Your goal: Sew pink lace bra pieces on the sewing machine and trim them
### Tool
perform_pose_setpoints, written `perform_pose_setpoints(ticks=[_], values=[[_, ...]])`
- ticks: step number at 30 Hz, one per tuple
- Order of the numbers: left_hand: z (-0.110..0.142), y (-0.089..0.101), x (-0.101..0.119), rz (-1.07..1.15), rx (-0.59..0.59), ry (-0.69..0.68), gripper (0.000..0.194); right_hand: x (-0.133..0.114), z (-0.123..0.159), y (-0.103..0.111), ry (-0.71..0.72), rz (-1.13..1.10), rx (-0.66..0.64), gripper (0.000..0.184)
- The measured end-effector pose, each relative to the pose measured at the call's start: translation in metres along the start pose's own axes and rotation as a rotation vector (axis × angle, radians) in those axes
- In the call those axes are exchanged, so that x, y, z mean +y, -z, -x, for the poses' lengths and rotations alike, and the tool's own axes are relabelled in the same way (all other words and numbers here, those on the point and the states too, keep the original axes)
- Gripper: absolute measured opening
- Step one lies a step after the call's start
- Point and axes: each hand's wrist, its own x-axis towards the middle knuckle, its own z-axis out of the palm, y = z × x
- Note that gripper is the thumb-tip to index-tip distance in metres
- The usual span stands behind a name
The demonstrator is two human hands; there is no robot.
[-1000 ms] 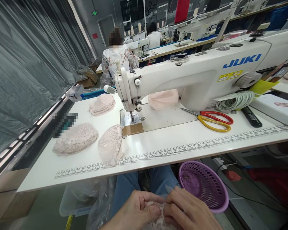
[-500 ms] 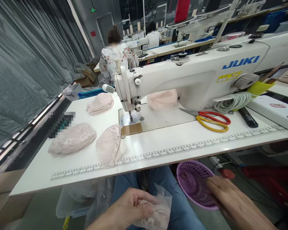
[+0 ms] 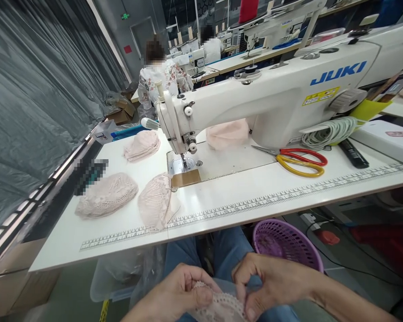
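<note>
Over my lap, my left hand is closed on a pale lace piece with a scalloped edge and sheer fabric. My right hand pinches the other side of this piece between thumb and fingers. Its lower part runs out of view. Above the hands on the table, one beige lace cup lies by the front ruler, loose thread at its side. Further left rests a stack of lace cups, and another pink stack lies behind it.
A white sewing machine stands on the table. Red-and-yellow scissors, a cord coil and a black marker-like object lie right. Pink fabric sits under the arm. Below is a purple basket. Two people sit beyond.
My right hand has moved left from over the purple basket to the lace piece and now pinches it. My left hand keeps its hold. The view has shifted slightly.
</note>
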Motion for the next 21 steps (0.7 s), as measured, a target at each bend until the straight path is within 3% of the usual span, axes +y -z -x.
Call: perform_pose_setpoints(ticks=[7, 12, 16, 21], values=[[-0.002, 0.002, -0.003, -0.031, 0.062, -0.029, 0.064, -0.004, -0.003, -0.018, -0.065, -0.094, 0.170, 0.040], [0.001, 0.006, -0.009, -0.150, 0.062, -0.012, 0.068, 0.001, -0.007, -0.021, -0.090, -0.181, 0.116, 0.036], [-0.003, 0.006, -0.017, -0.186, 0.002, 0.020, 0.057, 0.002, -0.008, -0.022, -0.105, -0.251, 0.069, 0.038], [-0.004, 0.010, -0.021, -0.251, -0.034, -0.060, 0.050, 0.006, -0.007, -0.021, -0.117, -0.308, 0.020, 0.041]])
